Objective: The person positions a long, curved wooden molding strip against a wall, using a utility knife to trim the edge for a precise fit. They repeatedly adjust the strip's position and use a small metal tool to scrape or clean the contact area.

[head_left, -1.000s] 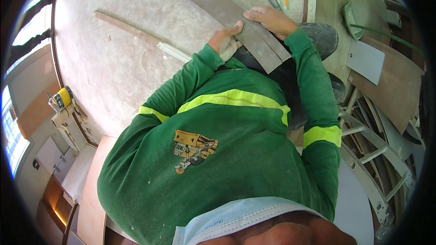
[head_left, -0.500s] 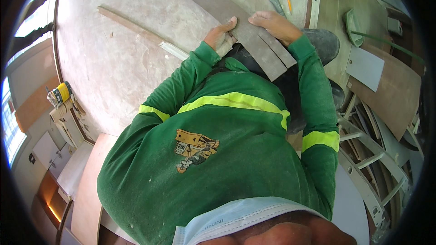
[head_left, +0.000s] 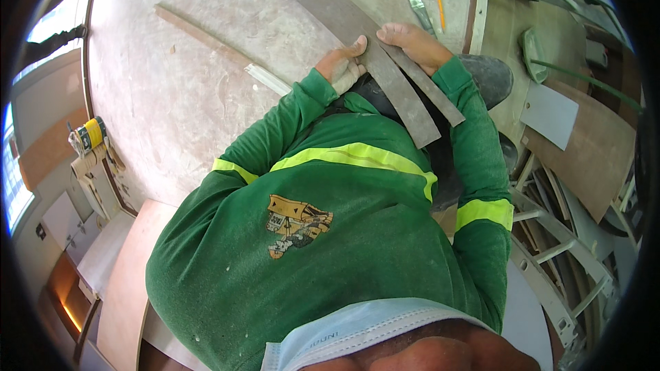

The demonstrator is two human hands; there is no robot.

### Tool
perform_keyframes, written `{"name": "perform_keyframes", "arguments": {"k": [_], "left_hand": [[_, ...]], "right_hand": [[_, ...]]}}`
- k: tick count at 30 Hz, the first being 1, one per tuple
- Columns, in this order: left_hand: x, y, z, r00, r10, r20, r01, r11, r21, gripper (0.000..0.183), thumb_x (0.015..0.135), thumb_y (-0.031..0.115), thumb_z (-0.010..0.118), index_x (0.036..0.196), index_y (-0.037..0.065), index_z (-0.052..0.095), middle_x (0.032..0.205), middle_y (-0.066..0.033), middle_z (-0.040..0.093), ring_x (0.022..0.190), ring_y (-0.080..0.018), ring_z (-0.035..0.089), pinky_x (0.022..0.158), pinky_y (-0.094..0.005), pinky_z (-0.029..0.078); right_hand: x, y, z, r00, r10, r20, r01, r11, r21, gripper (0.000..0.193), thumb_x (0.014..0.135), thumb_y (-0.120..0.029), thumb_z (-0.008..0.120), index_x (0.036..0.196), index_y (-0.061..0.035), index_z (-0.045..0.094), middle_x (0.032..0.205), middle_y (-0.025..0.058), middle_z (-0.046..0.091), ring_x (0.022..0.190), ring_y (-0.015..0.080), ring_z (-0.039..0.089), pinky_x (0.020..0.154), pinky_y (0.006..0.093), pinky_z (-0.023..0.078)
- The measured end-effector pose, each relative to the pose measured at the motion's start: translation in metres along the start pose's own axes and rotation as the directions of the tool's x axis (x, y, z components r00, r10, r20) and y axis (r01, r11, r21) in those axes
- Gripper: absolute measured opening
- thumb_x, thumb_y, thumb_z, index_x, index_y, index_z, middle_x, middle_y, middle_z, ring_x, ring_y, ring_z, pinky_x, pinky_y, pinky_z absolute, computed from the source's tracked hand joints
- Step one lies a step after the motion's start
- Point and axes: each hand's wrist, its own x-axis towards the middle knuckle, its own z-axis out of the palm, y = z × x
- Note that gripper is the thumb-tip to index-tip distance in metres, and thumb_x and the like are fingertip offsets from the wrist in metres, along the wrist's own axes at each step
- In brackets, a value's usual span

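A pale, dusty work surface (head_left: pixel 179 103) spreads ahead, a metal ladder (head_left: pixel 555 252) well off to the right. Across the surface runs a long grey-brown strip (head_left: pixel 328 8), its near end split in two above dark trousers (head_left: pixel 445 166). A wooden batten (head_left: pixel 199 36) lies left of it. The left hand (head_left: pixel 342 65) pinches the strip's left edge between thumb and fingers; the right hand (head_left: pixel 416 47) pinches the narrower tongue (head_left: pixel 427 88). Just beyond lie a knife (head_left: pixel 417 7) and a yellow pencil (head_left: pixel 440 8).
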Motion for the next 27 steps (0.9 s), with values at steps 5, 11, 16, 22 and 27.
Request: {"name": "perform_keyframes", "arguments": {"k": [5, 11, 16, 22, 27], "left_hand": [[-0.009, -0.001, 0.014, 1.000, -0.013, -0.017, 0.014, 0.995, 0.099, 0.043, 0.110, 0.025, 0.058, 0.141, -0.004, 0.051, 0.137, -0.0157, 0.062, 0.128, -0.0281, 0.061, 0.113, -0.0459, 0.051], [0.006, 0.016, -0.004, 1.000, 0.018, -0.006, -0.018, 0.999, 0.031, 0.041, 0.111, 0.027, 0.058, 0.139, -0.003, 0.054, 0.134, -0.0144, 0.063, 0.125, -0.0257, 0.063, 0.111, -0.0433, 0.052], [0.006, 0.027, -0.010, 0.999, 0.044, -0.031, -0.040, 0.993, 0.112, 0.037, 0.112, 0.027, 0.056, 0.133, -0.003, 0.059, 0.129, -0.0131, 0.066, 0.120, -0.0238, 0.065, 0.109, -0.0405, 0.053], [0.008, 0.021, -0.022, 1.000, -0.003, 0.026, 0.002, 0.998, 0.063, 0.037, 0.111, 0.025, 0.057, 0.134, -0.004, 0.058, 0.129, -0.0135, 0.066, 0.121, -0.0239, 0.065, 0.110, -0.0403, 0.053], [0.005, 0.013, -0.019, 0.998, 0.051, -0.045, -0.045, 0.992, 0.118, 0.037, 0.111, 0.025, 0.058, 0.135, -0.002, 0.058, 0.131, -0.0123, 0.067, 0.121, -0.0236, 0.065, 0.108, -0.0416, 0.053]], "right_hand": [[-0.007, -0.018, 0.011, 0.994, -0.057, -0.090, 0.041, 0.984, -0.173, 0.033, 0.106, -0.033, 0.063, 0.117, -0.0013, 0.066, 0.100, 0.0029, 0.068, 0.089, 0.0099, 0.062, 0.081, 0.0279, 0.053], [0.014, -0.017, -0.006, 0.993, -0.111, -0.041, 0.091, 0.938, -0.336, 0.033, 0.106, -0.033, 0.063, 0.117, -0.0013, 0.066, 0.101, 0.0028, 0.068, 0.090, 0.0097, 0.062, 0.081, 0.0277, 0.053], [0.011, -0.015, 0.007, 0.998, -0.046, -0.039, 0.043, 0.996, -0.080, 0.029, 0.107, -0.029, 0.063, 0.115, -0.0012, 0.065, 0.101, 0.0031, 0.069, 0.089, 0.0094, 0.064, 0.079, 0.0272, 0.054], [0.010, -0.006, 0.007, 0.999, -0.043, 0.015, 0.043, 0.999, 0.008, 0.028, 0.107, -0.028, 0.063, 0.116, -0.0011, 0.065, 0.104, 0.0040, 0.069, 0.090, 0.0098, 0.066, 0.080, 0.0276, 0.055], [0.009, -0.012, 0.017, 0.997, -0.058, -0.051, 0.052, 0.992, -0.113, 0.031, 0.108, -0.029, 0.061, 0.117, 0.0007, 0.065, 0.106, 0.0054, 0.070, 0.092, 0.0107, 0.066, 0.081, 0.0280, 0.055]]}}
